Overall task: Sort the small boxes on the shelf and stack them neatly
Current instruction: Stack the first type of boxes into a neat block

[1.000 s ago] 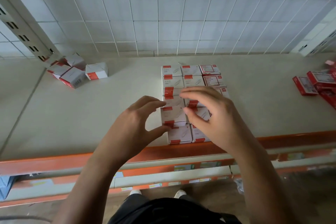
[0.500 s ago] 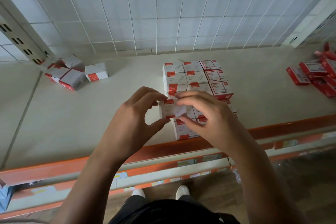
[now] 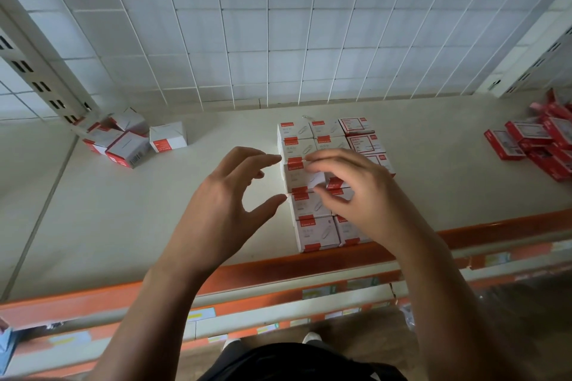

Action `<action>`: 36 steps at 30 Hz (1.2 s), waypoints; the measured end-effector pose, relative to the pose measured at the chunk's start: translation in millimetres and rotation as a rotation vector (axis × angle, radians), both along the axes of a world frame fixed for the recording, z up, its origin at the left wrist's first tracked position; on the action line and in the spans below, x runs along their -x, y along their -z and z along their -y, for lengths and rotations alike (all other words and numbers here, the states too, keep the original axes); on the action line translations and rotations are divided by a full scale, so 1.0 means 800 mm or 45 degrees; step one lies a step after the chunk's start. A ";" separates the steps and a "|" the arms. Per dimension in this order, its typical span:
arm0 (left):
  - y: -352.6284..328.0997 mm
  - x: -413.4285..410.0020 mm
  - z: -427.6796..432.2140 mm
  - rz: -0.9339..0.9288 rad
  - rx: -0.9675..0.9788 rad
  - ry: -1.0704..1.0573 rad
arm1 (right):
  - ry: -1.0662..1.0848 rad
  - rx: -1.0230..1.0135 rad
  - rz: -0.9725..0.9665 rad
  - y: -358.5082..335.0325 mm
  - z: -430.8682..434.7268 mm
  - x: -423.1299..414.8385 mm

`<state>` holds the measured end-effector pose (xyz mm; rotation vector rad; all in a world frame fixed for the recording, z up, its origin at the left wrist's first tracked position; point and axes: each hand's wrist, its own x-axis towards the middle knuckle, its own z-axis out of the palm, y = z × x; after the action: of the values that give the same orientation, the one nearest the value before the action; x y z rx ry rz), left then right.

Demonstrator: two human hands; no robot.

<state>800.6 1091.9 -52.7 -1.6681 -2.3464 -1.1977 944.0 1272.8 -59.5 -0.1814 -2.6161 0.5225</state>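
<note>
Pinching box [image 3: 301, 178], right hand [image 3: 356, 195] arched

The box [image 3: 301, 178], half a second ago pinched between both hands and jutting out past the left side of the block [image 3: 314, 232], now sits in the block's left column. Its left end lines up with the boxes in front of and behind it. The left hand [image 3: 229, 204] no longer pinches it. Finger and thumb are spread wider, with their tips just beside the block's left side. The right hand [image 3: 353, 195] now holds the box alone, with blurred fingers at its far end and the thumb at its near right corner.
</note>
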 end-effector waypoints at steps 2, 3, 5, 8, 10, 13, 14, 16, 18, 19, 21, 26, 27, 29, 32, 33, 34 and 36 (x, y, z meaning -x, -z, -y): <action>0.002 0.000 -0.001 -0.006 0.009 0.001 | 0.003 -0.003 0.011 0.003 -0.004 0.002; 0.002 0.000 -0.002 -0.008 0.012 0.004 | 0.000 -0.002 0.016 0.004 -0.006 0.003; 0.004 -0.001 -0.006 -0.019 0.025 0.008 | -0.001 -0.004 0.033 0.006 -0.009 0.005; 0.007 -0.003 -0.014 -0.043 0.047 0.005 | 0.005 0.019 0.063 0.006 -0.013 0.005; 0.009 -0.004 -0.020 -0.072 0.064 0.012 | 0.015 0.061 0.082 0.004 -0.018 0.000; 0.014 -0.003 -0.029 -0.118 0.104 0.023 | 0.078 0.112 0.132 -0.002 -0.031 -0.014; 0.015 -0.003 -0.033 -0.126 0.120 0.018 | 0.094 0.118 0.149 -0.005 -0.036 -0.019; 0.017 -0.003 -0.039 -0.135 0.153 0.004 | 0.113 0.122 0.186 -0.008 -0.045 -0.026; 0.018 -0.004 -0.045 -0.137 0.181 -0.010 | 0.115 0.117 0.233 -0.010 -0.051 -0.027; 0.019 -0.004 -0.048 -0.133 0.192 -0.016 | 0.115 0.113 0.259 -0.010 -0.052 -0.027; 0.022 -0.005 -0.054 -0.142 0.214 -0.025 | 0.111 0.123 0.297 -0.011 -0.055 -0.024; 0.028 -0.005 -0.066 -0.191 0.202 -0.055 | 0.107 0.177 0.300 -0.013 -0.057 -0.020; 0.027 -0.004 -0.066 -0.188 0.210 -0.049 | 0.109 0.179 0.302 -0.014 -0.057 -0.020; 0.025 -0.001 -0.064 -0.163 0.226 -0.008 | 0.115 0.175 0.323 -0.018 -0.056 -0.017; 0.020 0.007 -0.050 -0.086 0.197 0.025 | 0.107 0.173 0.289 -0.028 -0.043 -0.003; 0.020 0.010 -0.043 -0.081 0.176 0.004 | 0.103 0.176 0.245 -0.030 -0.036 0.005; 0.020 0.014 -0.034 -0.085 0.162 -0.029 | 0.097 0.177 0.195 -0.031 -0.027 0.015; 0.021 0.026 -0.012 -0.096 0.159 -0.104 | 0.071 0.181 0.121 -0.032 -0.007 0.036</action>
<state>780.1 1101.8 -69.4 -1.6031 -2.4632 -0.9762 915.5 1278.0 -33.7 -0.3319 -2.6576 0.6968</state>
